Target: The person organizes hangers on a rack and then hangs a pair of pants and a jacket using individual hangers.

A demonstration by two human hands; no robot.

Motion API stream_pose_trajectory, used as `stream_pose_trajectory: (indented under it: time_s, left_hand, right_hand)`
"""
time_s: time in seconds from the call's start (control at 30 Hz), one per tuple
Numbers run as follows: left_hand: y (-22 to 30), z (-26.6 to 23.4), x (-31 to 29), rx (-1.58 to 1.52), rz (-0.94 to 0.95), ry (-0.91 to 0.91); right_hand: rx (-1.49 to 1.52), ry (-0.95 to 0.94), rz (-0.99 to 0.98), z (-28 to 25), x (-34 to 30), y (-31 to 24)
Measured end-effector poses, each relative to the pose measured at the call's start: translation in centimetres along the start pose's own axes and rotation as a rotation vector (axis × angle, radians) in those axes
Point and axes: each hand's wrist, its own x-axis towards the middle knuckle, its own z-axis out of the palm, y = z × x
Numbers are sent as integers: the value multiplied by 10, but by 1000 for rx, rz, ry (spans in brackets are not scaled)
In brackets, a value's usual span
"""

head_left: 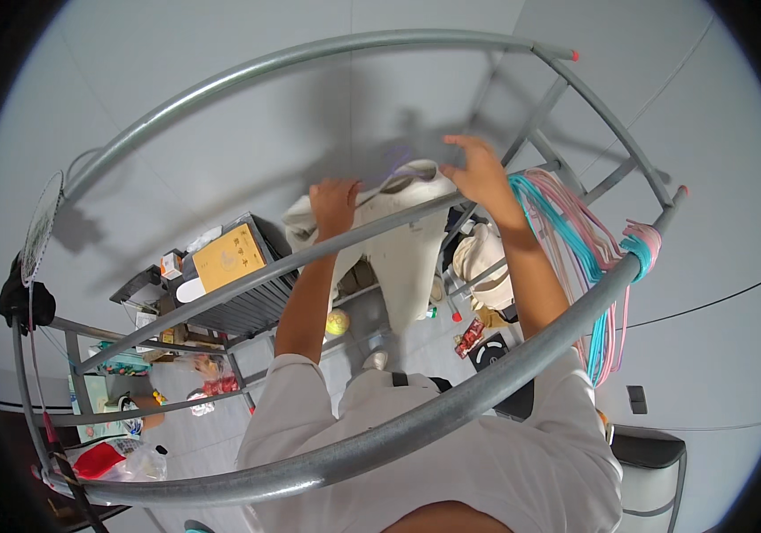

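A white long-sleeved garment (402, 253) hangs in front of me by the grey wall, its upper edge behind a metal bar of the rack. Something thin and purple, like a clothes hanger (395, 163), shows blurred at its neck. My left hand (334, 206) is closed at the garment's left shoulder, with the fingertips partly hidden. To the right, my right hand (480, 176) is raised beside the other shoulder, thumb and forefinger apart, with nothing visible between them. Both forearms reach up through the rack frame.
A grey metal rack (309, 475) surrounds my arms. Pink and turquoise hangers (576, 235) cluster on its right side. At left hang a racket (43, 222) and a black cap-like item (25, 298). Below are a yellow box (229, 258), a yellow ball (337, 322) and a cream bag (485, 266).
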Motion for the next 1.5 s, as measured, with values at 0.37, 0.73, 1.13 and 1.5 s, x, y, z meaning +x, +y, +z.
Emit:
stream_pose_trajectory:
  time_s: [0.37, 0.73, 1.13, 1.5]
  left_hand:
    - [7, -45, 54, -189, 62, 267]
    - [6, -36, 64, -249, -151, 412]
    - [-9, -2, -16, -163, -276, 404]
    - [60, 8, -13, -452, -268, 143]
  right_hand:
    - [-199, -60, -119, 49, 44, 13]
    - [467, -182, -206, 0, 45, 45]
    - [154, 328, 381, -20, 6, 47]
    - [317, 558, 585, -31, 22, 60]
